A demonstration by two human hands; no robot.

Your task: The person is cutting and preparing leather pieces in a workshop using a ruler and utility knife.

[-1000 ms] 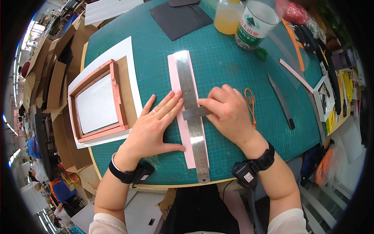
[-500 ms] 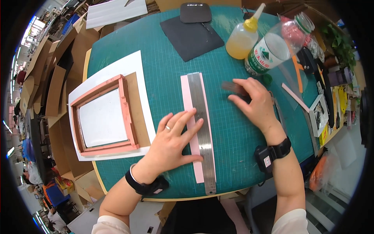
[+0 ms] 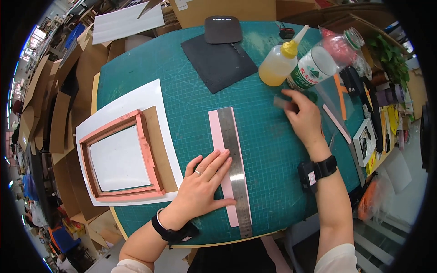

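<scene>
My left hand (image 3: 200, 189) lies with fingers stretched out on a long steel ruler (image 3: 230, 134), pressing it onto a pink strip (image 3: 214, 129). The strip runs lengthwise under the ruler on the green cutting mat (image 3: 273, 182) and shows along both of its sides. To the right, my right hand (image 3: 306, 120) is raised above the mat, thumb and fingers closed on a small flat greyish piece (image 3: 280, 103). That piece is smeared by motion, so its kind cannot be told.
A salmon-coloured frame (image 3: 148, 157) rests on board and white sheet at the left. Black sheet (image 3: 218, 68) lies at the back. A glue bottle (image 3: 275, 68) and a cut plastic bottle (image 3: 314, 68) stand back right. A white tray (image 3: 365, 145) sits at the right edge.
The view has tilted, so the table sits lower in the picture. My right hand, still holding the small piece, has turned slightly. My left hand stays on the ruler, its fingers now closer together.
</scene>
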